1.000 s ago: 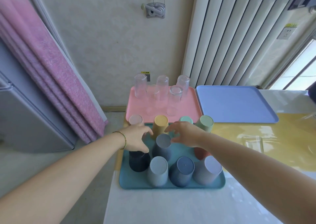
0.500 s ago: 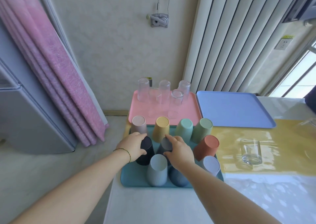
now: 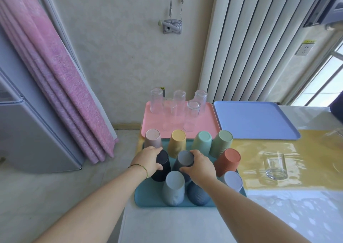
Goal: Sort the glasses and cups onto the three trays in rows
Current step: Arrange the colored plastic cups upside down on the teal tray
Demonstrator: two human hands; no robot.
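Fingers of left hand (image 3: 148, 159) curled round black cup (image 3: 163, 167), right hand (image 3: 200, 166) gripping grey cup (image 3: 184, 158) — both forearms outstretched

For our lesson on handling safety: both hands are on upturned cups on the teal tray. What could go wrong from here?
1. The left hand grips the dark cup and the right hand the grey cup among tightly packed neighbours; lifting either might topple the orange cup.
2. The clear glass on the yellow mat is hard to see; an arm could knock it.
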